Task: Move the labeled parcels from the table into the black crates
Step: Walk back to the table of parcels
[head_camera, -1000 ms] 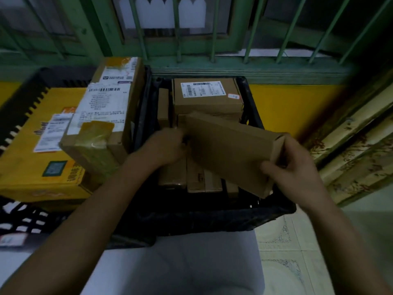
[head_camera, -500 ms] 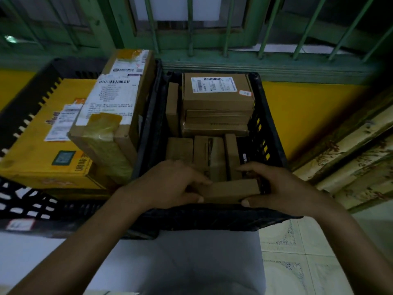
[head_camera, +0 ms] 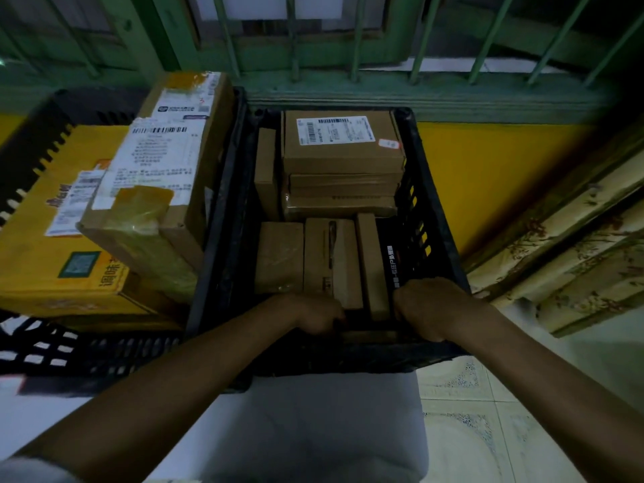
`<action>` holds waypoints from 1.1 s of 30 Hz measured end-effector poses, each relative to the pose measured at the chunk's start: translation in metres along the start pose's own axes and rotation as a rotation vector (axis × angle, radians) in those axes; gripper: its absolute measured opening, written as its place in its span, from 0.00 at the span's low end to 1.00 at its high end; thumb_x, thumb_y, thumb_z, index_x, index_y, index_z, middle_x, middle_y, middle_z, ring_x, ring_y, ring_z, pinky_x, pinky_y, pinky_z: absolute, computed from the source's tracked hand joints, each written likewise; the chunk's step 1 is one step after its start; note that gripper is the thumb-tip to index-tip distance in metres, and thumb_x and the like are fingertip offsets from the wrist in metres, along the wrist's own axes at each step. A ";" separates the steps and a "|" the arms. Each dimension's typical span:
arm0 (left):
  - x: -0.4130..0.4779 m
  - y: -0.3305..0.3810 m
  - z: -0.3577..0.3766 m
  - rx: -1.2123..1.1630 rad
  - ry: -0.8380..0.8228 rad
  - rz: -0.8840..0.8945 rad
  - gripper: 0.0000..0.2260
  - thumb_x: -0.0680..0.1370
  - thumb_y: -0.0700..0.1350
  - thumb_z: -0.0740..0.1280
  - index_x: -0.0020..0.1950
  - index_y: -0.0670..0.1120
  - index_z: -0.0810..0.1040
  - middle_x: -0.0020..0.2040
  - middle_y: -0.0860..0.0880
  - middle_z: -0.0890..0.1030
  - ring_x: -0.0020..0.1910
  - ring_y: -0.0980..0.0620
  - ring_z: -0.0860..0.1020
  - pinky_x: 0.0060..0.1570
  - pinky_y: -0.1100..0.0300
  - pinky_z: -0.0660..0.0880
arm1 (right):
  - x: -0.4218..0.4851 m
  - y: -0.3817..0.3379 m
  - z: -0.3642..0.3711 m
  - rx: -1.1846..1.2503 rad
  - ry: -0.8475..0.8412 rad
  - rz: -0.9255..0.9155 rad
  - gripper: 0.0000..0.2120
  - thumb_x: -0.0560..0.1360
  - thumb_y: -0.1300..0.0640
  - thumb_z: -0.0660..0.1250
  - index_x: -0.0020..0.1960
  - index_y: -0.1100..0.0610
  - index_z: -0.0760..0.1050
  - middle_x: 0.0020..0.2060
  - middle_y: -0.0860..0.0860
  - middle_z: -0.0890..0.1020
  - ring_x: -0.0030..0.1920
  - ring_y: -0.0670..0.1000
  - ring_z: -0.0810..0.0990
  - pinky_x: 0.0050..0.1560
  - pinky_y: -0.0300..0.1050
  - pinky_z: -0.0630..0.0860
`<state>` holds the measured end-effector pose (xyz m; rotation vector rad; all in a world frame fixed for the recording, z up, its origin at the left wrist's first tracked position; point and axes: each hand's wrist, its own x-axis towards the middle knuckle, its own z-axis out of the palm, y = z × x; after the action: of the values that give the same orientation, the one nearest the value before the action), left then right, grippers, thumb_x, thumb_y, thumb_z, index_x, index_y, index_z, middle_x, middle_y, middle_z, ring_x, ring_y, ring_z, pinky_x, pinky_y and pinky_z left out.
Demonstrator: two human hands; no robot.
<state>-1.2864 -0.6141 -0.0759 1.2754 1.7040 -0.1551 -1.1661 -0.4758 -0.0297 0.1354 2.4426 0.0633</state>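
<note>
A black crate [head_camera: 435, 217] in front of me holds several brown cardboard parcels. A labeled parcel [head_camera: 343, 142] lies on top at the back. Three narrow parcels [head_camera: 329, 259] stand on edge in the middle. Both hands reach down inside the crate's near wall. My left hand [head_camera: 315, 313] and my right hand [head_camera: 430, 306] have curled fingers on the ends of a flat brown parcel [head_camera: 369, 336] wedged low against that wall. Most of this parcel is hidden in shadow.
A second black crate [head_camera: 38, 134] on the left holds a big yellow box [head_camera: 45, 259] with a long labeled carton [head_camera: 163, 176] leaning on it. Green window bars [head_camera: 355, 36] and a yellow wall [head_camera: 488, 176] rise behind. Tiled floor [head_camera: 488, 430] lies at the lower right.
The flat parcel, held up tilted above the crate a second ago, has been lowered into the gap at the near wall. Both hands have sunk down with it.
</note>
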 end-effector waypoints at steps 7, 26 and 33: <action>-0.003 0.002 0.000 -0.082 0.054 -0.026 0.12 0.81 0.42 0.60 0.61 0.40 0.77 0.59 0.41 0.78 0.47 0.50 0.73 0.44 0.59 0.70 | 0.003 0.000 -0.002 -0.087 -0.036 -0.024 0.08 0.78 0.67 0.58 0.44 0.63 0.74 0.52 0.58 0.80 0.51 0.57 0.80 0.39 0.43 0.68; -0.071 0.109 -0.025 -1.319 0.991 0.577 0.11 0.82 0.45 0.57 0.55 0.57 0.77 0.63 0.54 0.78 0.61 0.62 0.76 0.59 0.65 0.71 | -0.118 -0.001 0.043 1.563 1.216 0.242 0.13 0.73 0.41 0.61 0.53 0.43 0.79 0.54 0.41 0.82 0.55 0.38 0.79 0.51 0.34 0.75; -0.041 0.168 0.018 -1.260 0.643 0.742 0.11 0.81 0.55 0.55 0.57 0.62 0.74 0.65 0.60 0.75 0.64 0.65 0.72 0.56 0.70 0.69 | -0.193 -0.038 0.106 1.922 1.450 0.590 0.27 0.72 0.35 0.51 0.59 0.49 0.77 0.56 0.49 0.83 0.59 0.47 0.80 0.59 0.48 0.75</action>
<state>-1.1433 -0.5775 0.0150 0.8486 1.2074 1.6368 -0.9537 -0.5342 0.0088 2.1237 2.2849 -2.6294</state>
